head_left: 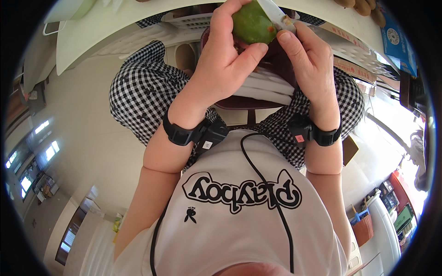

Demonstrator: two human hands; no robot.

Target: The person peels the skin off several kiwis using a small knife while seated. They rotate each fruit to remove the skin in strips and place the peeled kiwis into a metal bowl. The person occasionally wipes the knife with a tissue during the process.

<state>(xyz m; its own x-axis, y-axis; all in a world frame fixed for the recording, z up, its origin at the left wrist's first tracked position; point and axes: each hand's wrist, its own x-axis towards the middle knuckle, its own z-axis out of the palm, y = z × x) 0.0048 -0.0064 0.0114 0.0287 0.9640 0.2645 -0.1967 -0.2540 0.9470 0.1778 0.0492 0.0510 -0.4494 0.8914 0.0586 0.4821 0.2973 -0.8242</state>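
Observation:
My left hand holds a smooth green fruit near the top of the view, thumb along its near side. A small orange-brown spot marks the fruit's skin. In my right hand is a knife with a whitish blade, which lies against the fruit's right side. A bit of pale scrap clings to the blade near my fingers. My right thumb is at the fruit's lower right edge. Below both hands, between my knees, are a maroon seat or container and flat white pieces; my hands partly hide them.
A white tabletop curves across the top. Several brown oval items and a blue box with a printed code sit at the right. A white slatted basket is beyond my knees. A black cable runs down my shirt.

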